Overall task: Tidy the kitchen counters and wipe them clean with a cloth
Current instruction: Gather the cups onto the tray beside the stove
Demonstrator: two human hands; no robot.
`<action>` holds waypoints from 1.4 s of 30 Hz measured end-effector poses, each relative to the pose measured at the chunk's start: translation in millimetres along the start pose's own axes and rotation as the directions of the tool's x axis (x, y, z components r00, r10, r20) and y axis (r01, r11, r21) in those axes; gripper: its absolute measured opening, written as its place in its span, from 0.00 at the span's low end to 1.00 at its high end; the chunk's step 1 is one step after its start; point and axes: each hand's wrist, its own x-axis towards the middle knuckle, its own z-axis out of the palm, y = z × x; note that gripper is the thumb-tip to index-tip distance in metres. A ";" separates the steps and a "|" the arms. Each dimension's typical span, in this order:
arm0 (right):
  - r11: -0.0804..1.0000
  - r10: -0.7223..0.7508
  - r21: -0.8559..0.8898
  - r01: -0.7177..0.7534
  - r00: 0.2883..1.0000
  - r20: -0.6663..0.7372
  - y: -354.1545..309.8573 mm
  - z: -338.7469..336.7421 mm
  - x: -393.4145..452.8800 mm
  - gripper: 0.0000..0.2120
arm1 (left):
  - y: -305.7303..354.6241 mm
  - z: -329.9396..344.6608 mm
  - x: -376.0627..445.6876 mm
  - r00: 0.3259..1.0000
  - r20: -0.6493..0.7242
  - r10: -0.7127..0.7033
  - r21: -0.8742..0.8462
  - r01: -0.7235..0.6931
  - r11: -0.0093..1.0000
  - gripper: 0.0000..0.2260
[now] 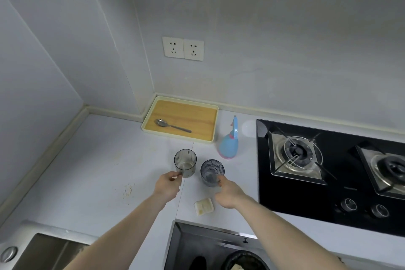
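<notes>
Head view: on a pale kitchen counter (98,171), the left hand (167,184) pinches a ribbed clear glass (185,162) while the right hand (226,193) grips a darker glass (212,172) just beside it. A spoon (172,125) lies in the tray (153,114) behind, a blue spray bottle (229,144) alongside; no lettering is legible.

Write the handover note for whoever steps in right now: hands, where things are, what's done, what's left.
Left hand grips the ribbed glass near its base; right hand grips the darker glass. Whether either is lifted off the counter cannot be told.
The tray sits in the back corner with a spoon in it. The blue spray bottle stands beside the tray, left of the stove.
A small pale packet lies near the front edge.
Done: spoon in tray.
Left: put away the glasses and packet, wipe the brownish stains. No cloth in view.
</notes>
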 end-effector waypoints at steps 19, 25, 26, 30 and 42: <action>0.958 -0.029 0.258 0.127 0.936 -0.351 171.4 -61.0 -162.3 0.37 | 86.7 154.8 -150.2 0.854 0.048 0.518 0.178 -0.517 0.837 0.07; 0.945 0.067 0.312 0.100 0.872 -0.484 302.9 -73.8 -261.3 0.36 | 97.5 283.8 -245.3 0.708 0.384 0.593 0.262 -0.699 0.666 0.04; 0.943 0.081 0.319 0.096 0.862 -0.500 329.0 -74.7 -282.8 0.36 | 94.6 307.2 -266.7 0.688 0.415 0.595 0.267 -0.717 0.643 0.04; 0.941 0.118 0.328 0.085 0.825 -0.553 404.0 -80.6 -346.4 0.35 | 89.9 368.8 -327.0 0.626 0.502 0.597 0.305 -0.774 0.556 0.07; 0.931 0.213 0.358 0.072 0.689 -0.693 550.7 -155.4 -424.9 0.34 | 131.6 503.7 -391.9 0.506 0.619 0.601 0.324 -0.861 0.392 0.12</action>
